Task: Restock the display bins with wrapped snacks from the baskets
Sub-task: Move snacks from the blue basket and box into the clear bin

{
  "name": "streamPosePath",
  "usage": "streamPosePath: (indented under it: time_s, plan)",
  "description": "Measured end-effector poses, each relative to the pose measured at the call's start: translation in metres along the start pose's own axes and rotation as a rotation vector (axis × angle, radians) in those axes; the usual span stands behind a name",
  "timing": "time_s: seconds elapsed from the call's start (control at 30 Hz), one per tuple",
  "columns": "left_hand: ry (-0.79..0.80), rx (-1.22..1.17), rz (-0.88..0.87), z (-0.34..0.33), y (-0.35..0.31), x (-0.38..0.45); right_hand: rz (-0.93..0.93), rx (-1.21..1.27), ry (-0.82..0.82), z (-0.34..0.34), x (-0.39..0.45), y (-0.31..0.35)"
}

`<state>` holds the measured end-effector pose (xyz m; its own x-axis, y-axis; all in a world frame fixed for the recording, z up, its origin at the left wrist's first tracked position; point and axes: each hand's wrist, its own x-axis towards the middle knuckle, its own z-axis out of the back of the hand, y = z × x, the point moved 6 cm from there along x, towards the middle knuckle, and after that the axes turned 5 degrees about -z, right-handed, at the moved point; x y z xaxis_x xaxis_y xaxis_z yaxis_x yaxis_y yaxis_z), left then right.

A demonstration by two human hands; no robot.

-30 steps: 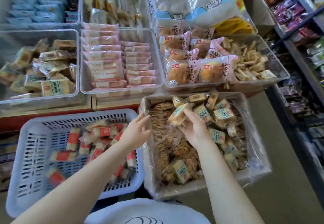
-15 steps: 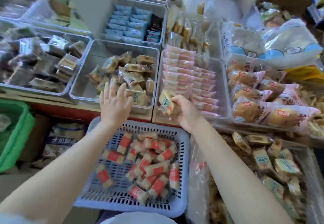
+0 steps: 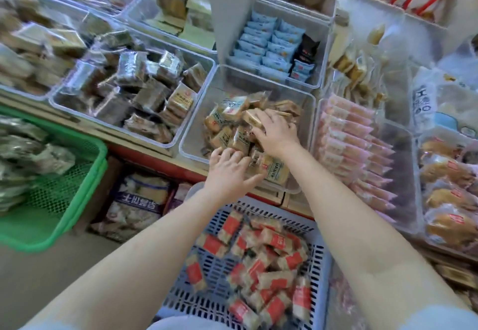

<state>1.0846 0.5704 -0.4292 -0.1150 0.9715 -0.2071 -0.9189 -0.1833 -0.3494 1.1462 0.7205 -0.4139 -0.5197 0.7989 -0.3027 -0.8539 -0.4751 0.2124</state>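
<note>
A clear display bin [image 3: 195,128] at the middle of the shelf holds a pile of tan wrapped snacks [image 3: 227,112]. My right hand [image 3: 278,134] is down inside this bin, its fingers and thumb curled round one tan wrapped snack [image 3: 253,119] that lies against the pile. At the bin's front edge, my left hand [image 3: 229,173] rests with spread fingers on the nearest packs. Below my arms stands a pale blue slotted basket [image 3: 322,265] holding red-labelled wrapped snacks [image 3: 269,274].
A green basket [image 3: 77,195] with grey packs stands at the left. Neighbouring clear bins hold dark wrapped squares [image 3: 134,91], pink packs [image 3: 357,143], blue packs [image 3: 266,47] and bagged buns [image 3: 450,200]. A printed sack [image 3: 139,200] lies under the shelf.
My right hand carried the tan snack from the box on the right up and left into the middle bin. My left hand followed and came down on the bin's front packs.
</note>
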Motion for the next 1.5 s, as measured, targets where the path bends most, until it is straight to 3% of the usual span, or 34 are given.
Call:
streamPosePath:
  time_s: [0.1,0.17,0.33,0.47,0.53,0.6,0.67,0.73,0.83,0.93,1.07,1.23,1.33,1.4,1.5]
  plan:
    - [-0.003,-0.027,-0.012,-0.002,0.000,0.002,-0.122,-0.145,-0.020,0.002,0.007,-0.014]
    - [-0.007,-0.036,-0.016,-0.003,0.001,0.004,-0.155,-0.115,0.001,-0.003,0.006,-0.012]
    - [-0.019,-0.019,-0.011,-0.003,0.003,0.004,-0.007,0.048,0.073,-0.008,-0.022,0.002]
    - [0.007,0.003,0.073,0.001,0.004,0.000,-0.038,0.360,-0.177,0.013,-0.088,-0.031]
    - [-0.123,-0.089,0.127,0.006,-0.010,-0.006,-0.074,0.449,-0.269,0.011,-0.133,-0.064]
    - [-0.308,-0.163,0.066,0.012,-0.050,-0.020,-0.158,0.486,-0.374,0.004,-0.179,-0.108]
    - [-0.371,-0.228,-0.086,0.002,-0.113,-0.034,-0.306,0.498,-0.486,-0.002,-0.228,-0.162]
    - [-0.217,-0.303,-0.176,-0.027,-0.176,-0.045,-0.476,0.460,-0.569,-0.007,-0.275,-0.218]
    - [0.092,-0.287,-0.232,-0.087,-0.251,-0.055,-0.713,0.429,-0.567,-0.021,-0.334,-0.300]
    - [0.225,-0.250,-0.341,-0.127,-0.302,-0.061,-0.850,0.354,-0.400,-0.037,-0.364,-0.363]
    - [0.359,-0.079,-0.364,-0.161,-0.324,-0.069,-0.774,0.275,-0.072,-0.065,-0.367,-0.396]
    - [0.379,-0.045,-0.339,-0.175,-0.325,-0.074,-0.765,0.275,-0.123,-0.069,-0.357,-0.401]
    - [0.349,-0.123,-0.320,-0.171,-0.325,-0.076,-0.761,0.527,-0.301,-0.057,-0.360,-0.399]
    - [0.297,-0.211,-0.287,-0.160,-0.325,-0.077,-0.832,0.938,-0.387,-0.051,-0.371,-0.392]
    - [0.108,-0.388,-0.196,-0.128,-0.322,-0.074,-0.793,1.704,-0.267,-0.047,-0.372,-0.354]
